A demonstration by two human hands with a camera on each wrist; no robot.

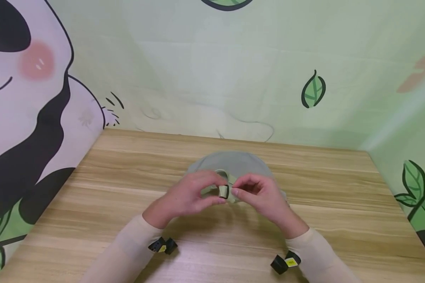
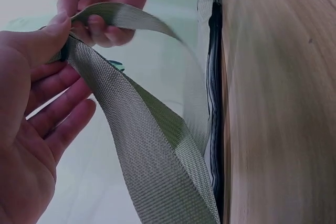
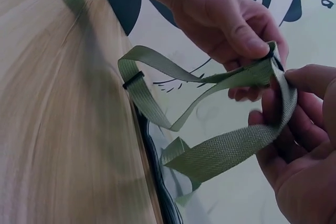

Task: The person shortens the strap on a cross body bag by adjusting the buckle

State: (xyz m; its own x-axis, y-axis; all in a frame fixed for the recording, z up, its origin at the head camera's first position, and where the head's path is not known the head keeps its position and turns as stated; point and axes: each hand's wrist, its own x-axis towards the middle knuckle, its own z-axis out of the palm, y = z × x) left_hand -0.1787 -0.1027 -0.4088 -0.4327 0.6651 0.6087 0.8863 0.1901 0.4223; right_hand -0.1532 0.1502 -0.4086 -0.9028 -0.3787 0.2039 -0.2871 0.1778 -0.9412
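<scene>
Left hand (image 1: 188,194) and right hand (image 1: 263,196) pinch a green strap (image 3: 226,150) whose mid-loop black slider (image 3: 133,80) shows from right wrist, not left.

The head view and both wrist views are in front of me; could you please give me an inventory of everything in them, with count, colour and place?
Strap: one seen, pale green, looped between both hands.
Strap fittings: at least two, black, one at the left fingertips, one on a loop.
Flat grey item: one, grey, on the table beneath the hands.
Table: one, light wood-grain, under everything.
Printed backdrop: sheet count unclear, pale green with panda and leaves, around the table.
Wrist cameras: two, black with yellow labels, one per wrist.
Sleeves: two, cream, on the forearms.
Left hand, right hand: one each, bare, pinching the strap.
</scene>
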